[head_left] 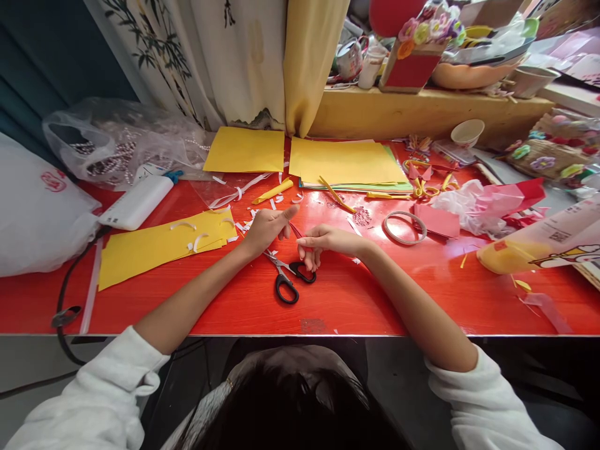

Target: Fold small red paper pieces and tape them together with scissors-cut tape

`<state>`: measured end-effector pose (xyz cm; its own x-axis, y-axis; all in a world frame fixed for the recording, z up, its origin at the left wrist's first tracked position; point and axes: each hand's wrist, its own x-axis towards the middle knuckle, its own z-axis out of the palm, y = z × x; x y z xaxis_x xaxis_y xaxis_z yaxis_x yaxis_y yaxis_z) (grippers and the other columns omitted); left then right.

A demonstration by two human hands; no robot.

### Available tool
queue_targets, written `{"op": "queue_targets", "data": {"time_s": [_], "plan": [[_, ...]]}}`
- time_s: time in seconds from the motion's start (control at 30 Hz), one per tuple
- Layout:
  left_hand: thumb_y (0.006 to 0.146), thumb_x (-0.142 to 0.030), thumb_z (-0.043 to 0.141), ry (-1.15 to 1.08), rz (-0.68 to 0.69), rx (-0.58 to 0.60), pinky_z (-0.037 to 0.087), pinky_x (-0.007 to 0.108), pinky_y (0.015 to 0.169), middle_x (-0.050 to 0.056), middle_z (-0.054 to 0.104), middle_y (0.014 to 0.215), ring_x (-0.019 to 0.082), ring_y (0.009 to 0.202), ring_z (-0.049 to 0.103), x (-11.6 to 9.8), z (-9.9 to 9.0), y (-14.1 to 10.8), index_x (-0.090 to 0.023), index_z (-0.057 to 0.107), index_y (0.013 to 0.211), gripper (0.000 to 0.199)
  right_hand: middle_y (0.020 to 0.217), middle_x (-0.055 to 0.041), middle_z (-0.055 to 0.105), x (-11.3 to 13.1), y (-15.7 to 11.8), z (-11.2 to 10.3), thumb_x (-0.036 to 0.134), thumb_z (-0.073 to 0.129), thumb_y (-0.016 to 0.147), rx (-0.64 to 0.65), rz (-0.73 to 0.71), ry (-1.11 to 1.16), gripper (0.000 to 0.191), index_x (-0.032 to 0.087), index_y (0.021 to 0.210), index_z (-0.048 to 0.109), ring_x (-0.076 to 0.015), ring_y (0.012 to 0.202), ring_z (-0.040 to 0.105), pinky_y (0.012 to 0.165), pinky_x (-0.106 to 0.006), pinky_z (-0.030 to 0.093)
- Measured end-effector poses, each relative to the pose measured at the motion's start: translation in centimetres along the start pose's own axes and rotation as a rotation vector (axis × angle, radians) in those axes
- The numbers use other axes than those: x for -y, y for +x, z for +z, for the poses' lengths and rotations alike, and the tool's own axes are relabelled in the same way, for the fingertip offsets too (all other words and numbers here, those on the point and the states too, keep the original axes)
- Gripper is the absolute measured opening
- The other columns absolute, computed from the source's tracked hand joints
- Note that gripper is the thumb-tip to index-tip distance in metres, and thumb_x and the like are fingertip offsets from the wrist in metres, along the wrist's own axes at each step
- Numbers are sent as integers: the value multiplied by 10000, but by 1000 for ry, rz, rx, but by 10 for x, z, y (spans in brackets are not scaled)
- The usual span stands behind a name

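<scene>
Both hands are close together over the red table, with a thin red strip (pixel 295 230) stretched between them; its material is hard to make out. My left hand (pixel 263 234) has its fingers curled around one end, thumb raised. The thumb and index finger of my right hand (pixel 328 241) pinch the other end. Just below the hands lie scissors with black handles (pixel 287 290), their blades partly hidden under my left hand. White paper scraps (pixel 244 226) are scattered beside my left hand. Behind the hands is a rolled yellow paper strip (pixel 336 195).
Yellow sheets (pixel 244 150) and a stack of coloured paper (pixel 347 161) lie at the back. Cut yellow paper (pixel 154 247) lies left, near a white power bank (pixel 137 201). To the right are a roll of tape (pixel 405 227), red paper squares (pixel 437 221) and a drink cup (pixel 506 253).
</scene>
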<state>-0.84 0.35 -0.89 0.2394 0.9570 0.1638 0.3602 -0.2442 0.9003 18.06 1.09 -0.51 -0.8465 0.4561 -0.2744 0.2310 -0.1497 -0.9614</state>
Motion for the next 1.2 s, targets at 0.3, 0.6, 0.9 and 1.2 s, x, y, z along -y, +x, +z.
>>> {"op": "queue_targets", "data": {"time_s": [0.3, 0.6, 0.9, 1.2], "plan": [[874, -575, 386, 645, 591, 24, 355, 350, 844, 23, 589, 662, 161, 708, 502, 7, -6, 3, -199, 598, 682, 473, 592, -56, 673, 3, -2, 1, 488, 554, 848, 25, 3, -8, 404, 95, 775, 615, -113, 527, 627, 529, -214, 492], [902, -548, 330, 629, 542, 28, 323, 323, 719, -11, 409, 497, 131, 537, 315, 9, -5, 4, -191, 411, 499, 544, 536, -33, 645, 1, -1, 0, 486, 534, 860, 63, -6, -53, 403, 98, 781, 610, -90, 440, 572, 423, -187, 430], [857, -573, 403, 442, 347, 108, 316, 306, 683, -11, 439, 533, 125, 568, 376, 1, -5, 7, -179, 438, 533, 511, 676, -52, 680, 2, -1, 4, 504, 447, 903, -30, -30, 3, 417, 115, 858, 590, -95, 536, 614, 526, -206, 486], [833, -448, 531, 5, 110, 59, 349, 236, 612, -18, 510, 696, 108, 627, 456, -2, -3, 3, -182, 537, 827, 266, 713, -54, 681, -1, 3, 6, 464, 519, 879, -159, -53, 86, 353, 120, 920, 592, -105, 573, 629, 555, -207, 509]]}}
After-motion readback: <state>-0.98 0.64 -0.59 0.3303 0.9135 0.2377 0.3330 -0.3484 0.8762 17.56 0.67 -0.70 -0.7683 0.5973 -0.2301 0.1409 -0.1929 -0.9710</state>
